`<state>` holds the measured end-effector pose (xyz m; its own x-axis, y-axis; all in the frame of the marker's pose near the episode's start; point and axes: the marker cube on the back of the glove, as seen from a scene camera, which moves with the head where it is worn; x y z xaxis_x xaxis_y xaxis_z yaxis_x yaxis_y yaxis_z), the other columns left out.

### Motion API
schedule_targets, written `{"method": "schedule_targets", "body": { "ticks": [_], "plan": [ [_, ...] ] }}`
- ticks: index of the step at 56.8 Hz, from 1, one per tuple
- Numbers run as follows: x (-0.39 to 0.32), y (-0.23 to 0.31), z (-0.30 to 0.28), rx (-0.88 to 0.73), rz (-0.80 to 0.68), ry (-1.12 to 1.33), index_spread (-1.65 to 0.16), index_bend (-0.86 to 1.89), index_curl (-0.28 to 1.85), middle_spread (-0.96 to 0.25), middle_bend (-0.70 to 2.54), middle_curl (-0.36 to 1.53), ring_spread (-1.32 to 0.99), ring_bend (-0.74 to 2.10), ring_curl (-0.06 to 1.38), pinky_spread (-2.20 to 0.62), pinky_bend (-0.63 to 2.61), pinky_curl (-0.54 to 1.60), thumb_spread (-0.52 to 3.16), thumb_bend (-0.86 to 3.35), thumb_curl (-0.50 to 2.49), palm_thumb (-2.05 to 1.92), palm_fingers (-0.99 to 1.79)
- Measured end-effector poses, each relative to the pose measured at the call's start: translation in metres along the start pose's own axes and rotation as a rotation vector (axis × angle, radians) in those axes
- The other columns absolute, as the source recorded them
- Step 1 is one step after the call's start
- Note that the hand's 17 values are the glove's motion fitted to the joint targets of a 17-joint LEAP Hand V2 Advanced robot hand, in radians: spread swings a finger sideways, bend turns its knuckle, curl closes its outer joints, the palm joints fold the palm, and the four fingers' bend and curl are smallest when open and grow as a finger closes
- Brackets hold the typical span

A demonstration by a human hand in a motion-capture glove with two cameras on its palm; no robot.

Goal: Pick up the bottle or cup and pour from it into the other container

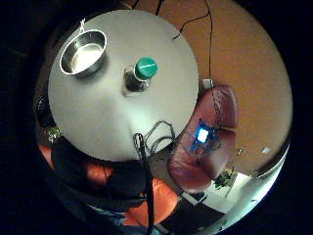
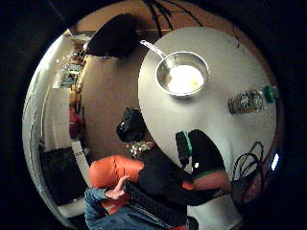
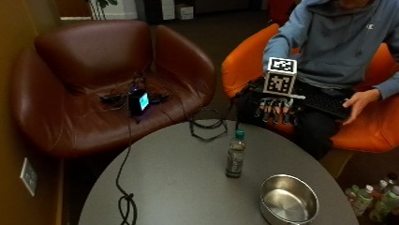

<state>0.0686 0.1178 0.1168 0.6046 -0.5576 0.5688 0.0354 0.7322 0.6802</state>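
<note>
Fingers [image 3: 278, 111] of the gloved right hand [image 3: 278, 110] are hanging straight, apparently grasping nothing — bottle [image 3: 235, 154] is standing upright near the pot [image 3: 289, 200].

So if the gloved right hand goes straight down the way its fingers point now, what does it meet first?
Probably the near rim of the round table, not the bottle. The right hand hangs at that edge, fingers straight and pointing down, holding nothing. Depth is unclear, so it might pass just outside the rim.
</note>
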Motion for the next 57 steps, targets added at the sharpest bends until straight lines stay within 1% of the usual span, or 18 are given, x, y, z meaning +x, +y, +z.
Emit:
{"method": "schedule_targets", "body": {
  "ticks": [13,26,40,57],
  "plan": [
    [0.028,0.0,-0.011,0.038,0.018,-0.022,-0.4,0.17,0.29,-0.11,0.17,0.24,-0.04,0.35,0.27,0.21,0.54,0.35,1.03,-0.02,0.38,0.72,0.01],
    [0.062,0.02,-0.012,0.035,0.073,-0.003,-0.4,0.16,0.29,-0.11,0.17,0.25,-0.04,0.35,0.27,0.21,0.52,0.35,1.03,-0.02,0.38,0.72,0.02],
    [0.114,0.039,-0.014,0.013,0.141,-0.073,-0.4,0.16,0.29,-0.11,0.17,0.25,-0.04,0.35,0.28,0.21,0.51,0.35,1.02,-0.02,0.39,0.73,0.03],
    [0.167,0.052,-0.022,-0.04,0.159,-0.048,-0.4,0.16,0.28,-0.11,0.17,0.27,-0.05,0.35,0.28,0.21,0.49,0.35,1.02,-0.03,0.39,0.73,0.05]
  ]
}}
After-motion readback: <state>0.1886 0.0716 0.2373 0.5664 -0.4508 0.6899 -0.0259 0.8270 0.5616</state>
